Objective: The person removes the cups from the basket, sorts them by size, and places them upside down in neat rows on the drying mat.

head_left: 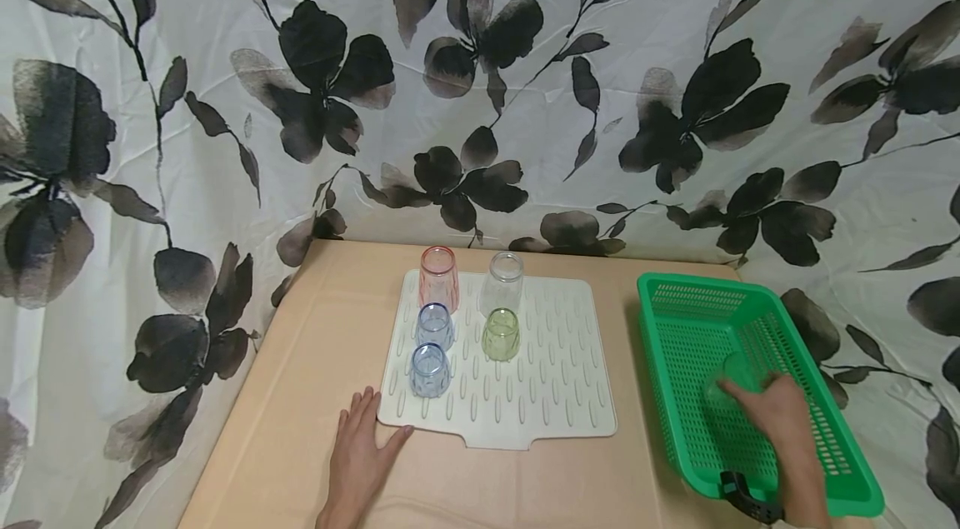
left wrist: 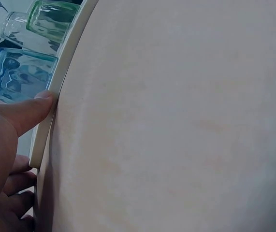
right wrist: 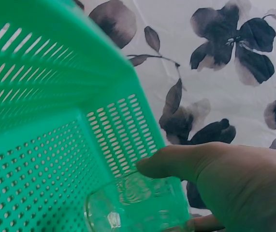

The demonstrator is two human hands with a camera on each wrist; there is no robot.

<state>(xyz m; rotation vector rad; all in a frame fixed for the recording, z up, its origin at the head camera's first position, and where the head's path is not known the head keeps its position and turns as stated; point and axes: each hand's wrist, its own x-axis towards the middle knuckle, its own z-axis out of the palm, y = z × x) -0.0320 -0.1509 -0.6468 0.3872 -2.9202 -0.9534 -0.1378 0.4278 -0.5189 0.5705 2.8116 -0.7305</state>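
Inside the green basket (head_left: 678,429), my right hand (head_left: 783,416) holds a see-through drinking glass (right wrist: 138,203) between thumb and fingers; the glass lies tilted above the basket floor. My left hand (head_left: 358,450) rests at the near left corner of a white ridged drying board (head_left: 555,396), its thumb (left wrist: 36,108) against the front edge and its fingers along the side. On the board stand a pink glass (head_left: 438,279), a clear glass (head_left: 502,283), a green glass (head_left: 501,335) and two blue glasses, the nearer blue glass (head_left: 430,371) closest to my left hand.
A beige cloth-covered table (head_left: 555,487) lies under the board and basket. Behind and on both sides hangs a white curtain (head_left: 555,121) with dark flowers. The basket's raised slotted walls (right wrist: 123,130) surround my right hand. A black band (head_left: 742,497) is on my right wrist.
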